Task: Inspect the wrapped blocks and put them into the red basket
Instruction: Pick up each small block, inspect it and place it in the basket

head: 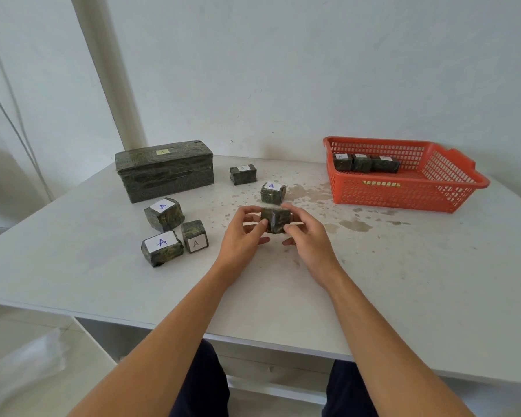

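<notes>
A small dark wrapped block (275, 219) is held above the table's middle between my left hand (243, 236) and my right hand (306, 236), fingertips on its sides. Its label does not show. Several more wrapped blocks with white "A" labels lie on the table: one just behind my hands (272, 193), one farther back (243, 174), and three at the left (164, 214) (195, 236) (161, 248). The red basket (409, 194) stands at the back right with three wrapped blocks (365, 162) along its far wall.
A large dark wrapped box (165, 170) with a small yellow label stands at the back left. The white table (403, 281) has brown stains near the basket. A wall rises right behind it, and a pale pipe runs up at the left.
</notes>
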